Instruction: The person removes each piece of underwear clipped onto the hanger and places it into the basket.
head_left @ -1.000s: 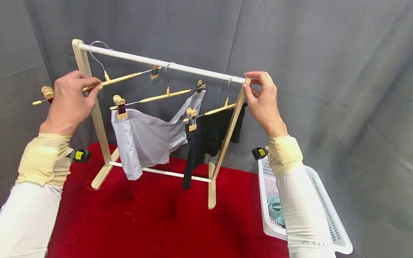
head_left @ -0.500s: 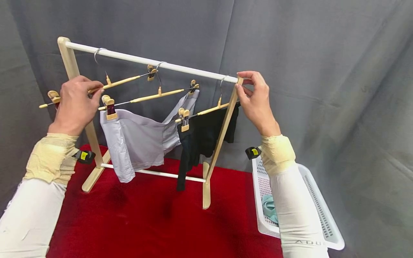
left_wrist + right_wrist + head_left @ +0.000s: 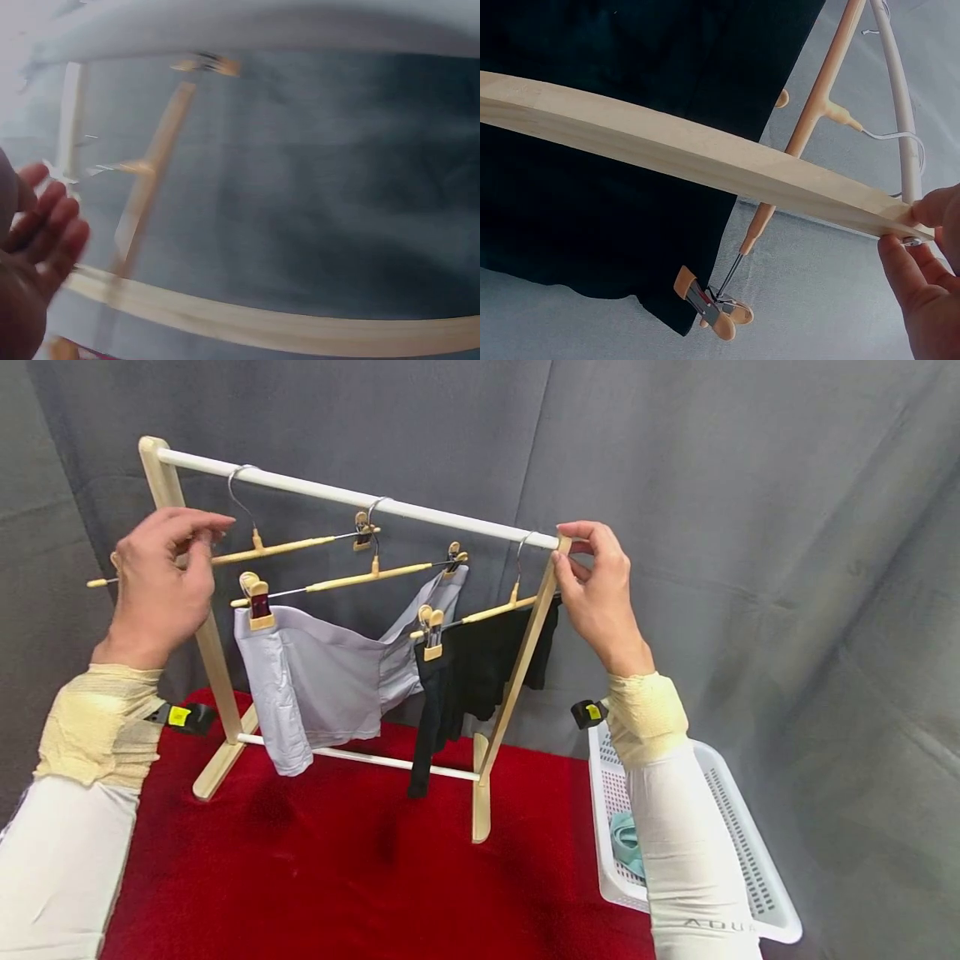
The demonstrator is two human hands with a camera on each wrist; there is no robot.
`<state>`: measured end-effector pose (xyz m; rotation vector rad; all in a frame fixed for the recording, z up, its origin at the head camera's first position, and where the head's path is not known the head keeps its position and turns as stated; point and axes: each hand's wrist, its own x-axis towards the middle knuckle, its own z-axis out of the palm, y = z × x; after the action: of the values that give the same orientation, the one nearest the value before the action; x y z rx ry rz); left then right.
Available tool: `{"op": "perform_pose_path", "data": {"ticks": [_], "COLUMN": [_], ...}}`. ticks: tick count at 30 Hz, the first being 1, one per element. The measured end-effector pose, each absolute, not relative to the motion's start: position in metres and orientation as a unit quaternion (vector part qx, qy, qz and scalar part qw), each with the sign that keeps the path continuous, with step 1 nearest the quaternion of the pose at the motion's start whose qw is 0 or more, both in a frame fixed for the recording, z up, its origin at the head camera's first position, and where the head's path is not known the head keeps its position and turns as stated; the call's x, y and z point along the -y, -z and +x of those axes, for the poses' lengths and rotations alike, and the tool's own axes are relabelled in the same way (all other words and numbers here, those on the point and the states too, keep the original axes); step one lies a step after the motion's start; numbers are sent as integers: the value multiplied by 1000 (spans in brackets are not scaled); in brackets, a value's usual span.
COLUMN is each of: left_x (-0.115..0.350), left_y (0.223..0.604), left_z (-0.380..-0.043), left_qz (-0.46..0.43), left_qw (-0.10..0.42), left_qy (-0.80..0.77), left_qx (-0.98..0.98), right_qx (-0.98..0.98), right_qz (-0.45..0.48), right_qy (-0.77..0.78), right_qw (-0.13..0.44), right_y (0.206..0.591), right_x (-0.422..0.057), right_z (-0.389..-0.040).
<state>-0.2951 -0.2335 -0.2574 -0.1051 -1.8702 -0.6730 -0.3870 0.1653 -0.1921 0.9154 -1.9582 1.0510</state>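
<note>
My left hand (image 3: 161, 581), fingers loosely extended, stands beside a bare clip hanger (image 3: 273, 550). In the left wrist view the fingers (image 3: 64, 225) are apart from the hanger's blurred bar (image 3: 150, 172). This hanger's hook hangs from the white top rail (image 3: 337, 493) of a small wooden clothes rack. With thumb and fingers my right hand (image 3: 600, 589) pinches the top of the rack's right post (image 3: 528, 647), at the screw end in the right wrist view. Light grey shorts (image 3: 333, 672) hang clipped to the middle hanger (image 3: 371, 578). Black shorts (image 3: 487, 668) hang from the right hanger (image 3: 498, 610).
A white perforated basket (image 3: 757, 852) stands at the right, with a light teal cloth (image 3: 626, 843) inside, partly behind my right forearm. The rack's feet (image 3: 482, 810) rest on a red cloth (image 3: 337, 868). Behind everything hangs a grey curtain (image 3: 712, 485).
My left hand has let go of the bare hanger's bar and drawn a little up and left. The right hand keeps its hold on the rack post. The view has shifted slightly.
</note>
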Motion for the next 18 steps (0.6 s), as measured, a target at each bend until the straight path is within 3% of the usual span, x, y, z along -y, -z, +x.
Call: {"op": "perform_pose_path", "data": {"ticks": [4,9,14,18], "left_x": [217,176,136,121], "left_y": [239,224,226,235], "left_z": [-274,-256,-263,-288], "left_qz": [-30,-107,-176,-170], "left_qw": [563,569,529,473], "left_qy": [272,236,231,227], "left_qx": [780,781,797,834], "right_qx": [758,761,761,758], "right_qz": [357,351,352,352], "right_qy": [-407,-399,-400,-403], "right_qw": [364,371,371,373], "right_y": [193,195,195,195], "right_x": [-164,-164,-165,-166], "right_z": [-388,-393,-395,-398]}}
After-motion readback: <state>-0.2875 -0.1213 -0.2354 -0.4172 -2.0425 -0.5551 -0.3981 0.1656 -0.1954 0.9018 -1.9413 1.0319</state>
